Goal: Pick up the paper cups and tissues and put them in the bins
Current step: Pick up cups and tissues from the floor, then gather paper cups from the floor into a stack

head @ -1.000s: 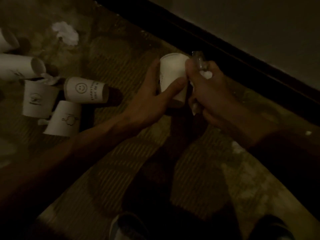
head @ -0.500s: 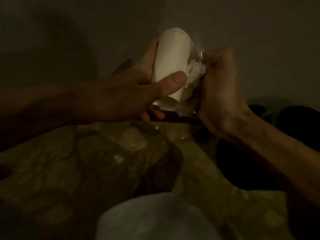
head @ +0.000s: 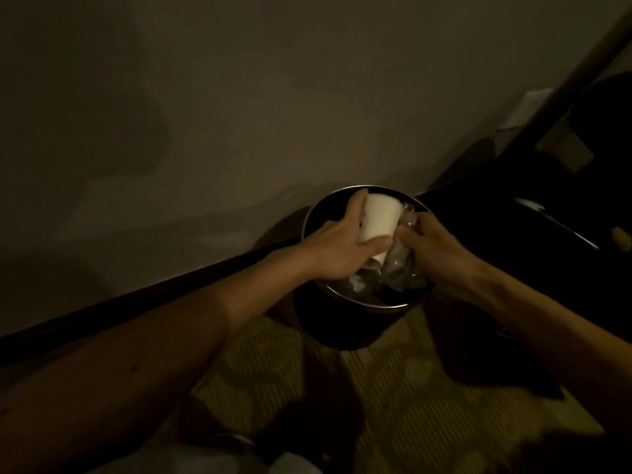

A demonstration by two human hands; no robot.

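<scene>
Both hands are over the bin (head: 367, 304), a round dark can with a shiny rim that stands on the patterned carpet (head: 393, 388), right up against the wall (head: 239, 114) and its dark baseboard (head: 136, 302). The left hand (head: 337, 249) grasps a white paper cup (head: 379, 218), thumb across the near side and fingers wrapped round the far side. The cup is tilted, held above the bin mouth and inside the rim outline. I can't tell which end is up. The right hand (head: 436, 248) is clenched around a crumpled clear wrapping (head: 402, 268), just beside the cup and touching it, also over the opening. Whether there's any tissue in that wad is unclear, it's too dark. A pale scrap (head: 357, 286) is visible inside the bin below the left hand. Lighting is very low and detail is poor.
</scene>
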